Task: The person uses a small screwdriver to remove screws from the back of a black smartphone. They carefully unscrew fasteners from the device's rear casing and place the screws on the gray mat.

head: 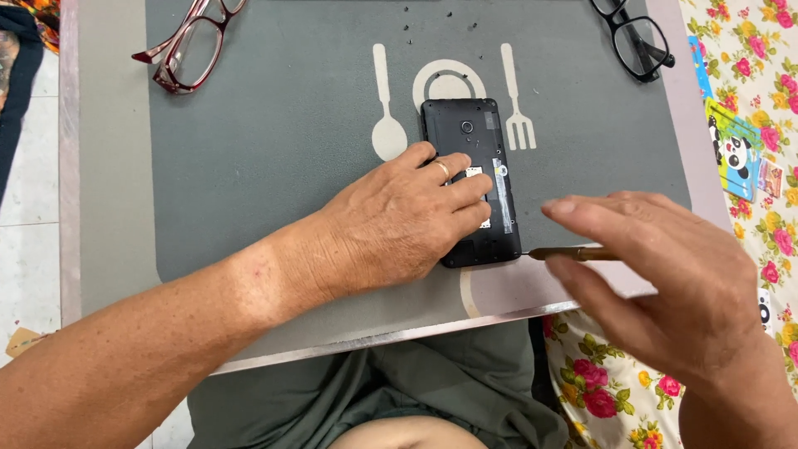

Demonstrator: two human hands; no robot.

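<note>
Left hand [407, 220] flat on phone [470, 141]; right hand [665, 274] w/ tool [573, 254].

a grey placemat [274, 125] with a white cutlery print covers the tray. red-framed glasses [189, 46] lie at eleven o'clock, black-framed glasses [636, 37] at one o'clock. tiny screws [432, 21] are scattered at twelve, a panda-print card [731, 150] at three.

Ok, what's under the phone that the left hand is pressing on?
The opened black phone lies on a grey placemat, over its printed plate symbol. The left hand hides the phone's lower left part, so the mat there cannot be seen.
</note>
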